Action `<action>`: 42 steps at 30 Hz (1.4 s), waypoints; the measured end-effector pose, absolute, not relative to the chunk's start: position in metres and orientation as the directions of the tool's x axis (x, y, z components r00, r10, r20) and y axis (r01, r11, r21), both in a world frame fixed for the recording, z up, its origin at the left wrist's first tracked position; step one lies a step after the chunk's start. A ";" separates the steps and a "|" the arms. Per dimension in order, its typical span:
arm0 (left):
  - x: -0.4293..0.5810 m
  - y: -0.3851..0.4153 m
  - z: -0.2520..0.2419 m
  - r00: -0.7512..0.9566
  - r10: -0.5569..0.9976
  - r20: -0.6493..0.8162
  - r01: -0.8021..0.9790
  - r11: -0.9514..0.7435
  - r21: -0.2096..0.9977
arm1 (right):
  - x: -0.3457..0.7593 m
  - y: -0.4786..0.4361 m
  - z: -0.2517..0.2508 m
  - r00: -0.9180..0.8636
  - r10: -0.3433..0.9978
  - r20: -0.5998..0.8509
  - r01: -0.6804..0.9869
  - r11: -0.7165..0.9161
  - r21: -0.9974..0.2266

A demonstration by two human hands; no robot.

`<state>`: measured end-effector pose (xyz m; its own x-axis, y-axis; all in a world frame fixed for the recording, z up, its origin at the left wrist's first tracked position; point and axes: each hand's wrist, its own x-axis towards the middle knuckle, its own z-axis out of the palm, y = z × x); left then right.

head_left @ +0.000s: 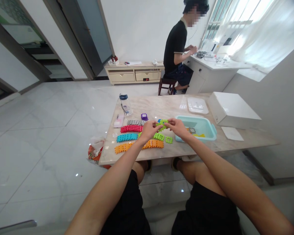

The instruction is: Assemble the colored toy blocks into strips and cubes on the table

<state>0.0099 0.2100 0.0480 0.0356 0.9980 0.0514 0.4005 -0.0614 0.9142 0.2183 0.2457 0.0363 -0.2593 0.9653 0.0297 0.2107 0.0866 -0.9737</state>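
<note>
Between my two hands is a lime-green toothed building tile, raised over the table. My left hand pinches its left side, and my right hand has its fingers closed at the right side. Whether it is one tile or two together I cannot tell. Rows of interlocking tiles lie below and to the left: grey, red, blue, lime green and orange. My left hand and forearm hide parts of them. One loose green tile lies below my right hand.
A light-blue tub with several tiles stands right of my right hand. A clear lid and a white box are behind it. Purple tiles and a water bottle stand at the back left. Another person sits at a far desk.
</note>
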 end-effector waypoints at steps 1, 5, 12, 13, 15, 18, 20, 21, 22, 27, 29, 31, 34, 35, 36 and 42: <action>0.009 0.210 0.048 0.033 0.998 0.051 0.389 -0.060 0.919 | 0.219 0.246 0.036 -0.255 0.966 0.033 0.213 0.089 -0.973; 0.004 0.212 0.045 -0.002 0.998 0.059 0.435 -0.052 0.899 | 0.222 0.248 0.036 -0.186 0.982 0.044 0.252 0.091 -0.964; -0.005 0.207 0.049 -0.031 0.995 0.093 0.677 -0.048 0.734 | 0.225 0.251 0.035 -0.130 0.985 0.111 0.376 0.153 -0.914; -0.006 0.206 0.051 -0.030 0.994 0.102 0.717 -0.050 0.695 | 0.226 0.251 0.035 -0.122 0.983 0.135 0.409 0.173 -0.896; -0.006 0.203 0.055 -0.028 0.994 0.106 0.779 -0.044 0.626 | 0.228 0.250 0.036 -0.108 0.979 0.174 0.471 0.204 -0.858; -0.004 0.199 0.059 -0.014 0.997 0.080 0.821 -0.034 0.570 | 0.229 0.248 0.038 -0.118 0.984 0.132 0.485 0.173 -0.857; -0.004 0.198 0.061 -0.005 0.998 0.064 0.835 -0.031 0.549 | 0.230 0.247 0.039 -0.134 0.987 0.089 0.464 0.142 -0.874; -0.004 0.198 0.061 0.000 0.998 0.058 0.841 -0.031 0.541 | 0.230 0.247 0.040 -0.141 0.986 0.084 0.460 0.140 -0.877; -0.004 0.198 0.061 0.005 0.999 0.052 0.845 -0.032 0.533 | 0.229 0.247 0.040 -0.146 0.985 0.087 0.463 0.146 -0.874; -0.006 0.200 0.057 0.016 0.999 0.040 0.866 -0.034 0.499 | 0.231 0.248 0.041 -0.246 0.969 0.021 0.489 0.142 -0.861; -0.006 0.200 0.055 0.011 0.999 0.032 0.876 -0.026 0.482 | 0.232 0.247 0.041 -0.302 0.951 -0.058 0.519 0.114 -0.847; -0.005 0.201 0.053 0.000 1.000 0.023 0.882 -0.011 0.471 | 0.233 0.245 0.040 -0.342 0.932 -0.118 0.567 0.104 -0.817; -0.006 0.203 0.051 -0.019 1.000 0.012 0.891 0.011 0.454 | 0.231 0.242 0.040 -0.372 0.910 -0.183 0.607 0.090 -0.790; -0.006 0.204 0.051 -0.018 1.000 0.006 0.896 0.013 0.444 | 0.229 0.240 0.041 -0.369 0.906 -0.209 0.613 0.068 -0.787; -0.007 0.204 0.051 -0.012 1.000 -0.002 0.903 0.011 0.430 | 0.227 0.238 0.041 -0.358 0.903 -0.237 0.621 0.041 -0.783; -0.010 0.203 0.051 0.046 0.996 -0.073 0.936 -0.018 0.352 | 0.217 0.227 0.044 -0.344 0.884 -0.318 0.804 0.102 -0.586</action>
<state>-0.0098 0.2030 0.0514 0.0465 0.9963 -0.0726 0.9357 -0.0180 0.3523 0.2166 0.2269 0.0436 -0.3435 0.8838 -0.3175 0.8039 0.1019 -0.5860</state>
